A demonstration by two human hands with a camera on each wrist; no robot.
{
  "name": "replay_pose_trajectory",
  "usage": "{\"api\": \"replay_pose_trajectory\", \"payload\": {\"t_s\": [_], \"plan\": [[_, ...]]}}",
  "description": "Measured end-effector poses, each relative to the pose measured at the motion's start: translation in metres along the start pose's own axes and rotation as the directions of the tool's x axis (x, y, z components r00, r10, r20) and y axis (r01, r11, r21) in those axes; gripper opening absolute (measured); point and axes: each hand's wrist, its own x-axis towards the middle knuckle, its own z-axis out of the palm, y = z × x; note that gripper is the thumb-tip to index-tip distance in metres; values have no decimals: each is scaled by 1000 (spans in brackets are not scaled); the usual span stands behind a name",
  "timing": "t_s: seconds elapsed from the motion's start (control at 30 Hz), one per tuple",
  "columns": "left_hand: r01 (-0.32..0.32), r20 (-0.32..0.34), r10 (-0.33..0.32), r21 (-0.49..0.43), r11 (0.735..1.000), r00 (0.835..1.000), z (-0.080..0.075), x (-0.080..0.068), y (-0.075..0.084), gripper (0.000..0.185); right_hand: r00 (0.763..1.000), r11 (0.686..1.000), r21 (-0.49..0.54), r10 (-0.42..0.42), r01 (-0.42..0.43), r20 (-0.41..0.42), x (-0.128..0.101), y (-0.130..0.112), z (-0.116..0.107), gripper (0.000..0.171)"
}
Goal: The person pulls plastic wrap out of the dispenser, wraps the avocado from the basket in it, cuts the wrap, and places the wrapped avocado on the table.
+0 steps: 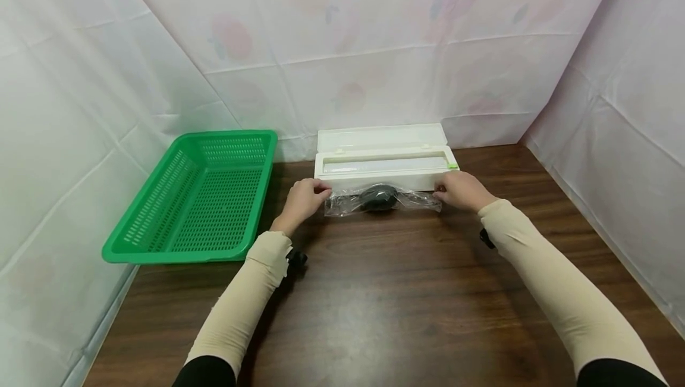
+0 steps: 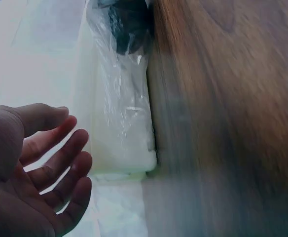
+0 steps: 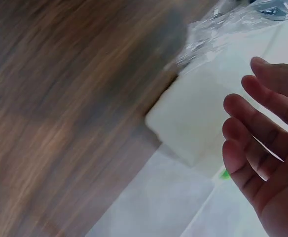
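Note:
A dark, rounded object [image 1: 379, 198] lies inside clear plastic film [image 1: 348, 204] along the front of a white film dispenser box [image 1: 385, 152], whose lid [image 1: 381, 135] stands raised at the back. My left hand [image 1: 303, 201] is at the film's left end, by the box's front left corner. At the other end, my right hand [image 1: 464, 189] is near the box's front right corner. Both wrist views show the fingers loosely bent and apart from the film, holding nothing. The dark object's exact kind is unclear through the film.
To the left stands a green plastic basket [image 1: 260, 208] with slotted walls. The box and basket sit on a brown wooden table [image 1: 385, 298]. A pale patterned cloth [image 1: 348, 48] hangs behind and at both sides. A small green tab [image 1: 452, 166] marks the box's right end.

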Motion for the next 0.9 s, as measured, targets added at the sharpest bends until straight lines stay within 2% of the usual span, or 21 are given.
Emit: {"api": "replay_pose_trajectory", "payload": {"t_s": [0.1,0.27,0.4,0.53,0.7,0.9], "plan": [[-37,-9,37,-8,999,999,3,2,5,18,999,1000,-5,-25,25,-35,5,-10,-1,14],[-85,9,85,-15,996,996,8,7,16,19,996,997,21,-71,73,-58,15,-31,-4,33],[-127,39,128,-18,992,991,12,9,24,22,994,994,43,-98,100,-38,22,-46,-4,41],[-188,60,187,20,982,981,18,13,32,25,994,993,51,-110,110,0,28,-56,-2,47],[-235,139,230,22,972,963,26,15,42,36,993,994,30,-106,104,60,35,-66,2,56],[-259,244,255,-15,966,936,34,17,51,50,990,991,26,-132,131,52,41,-71,9,57]]}}
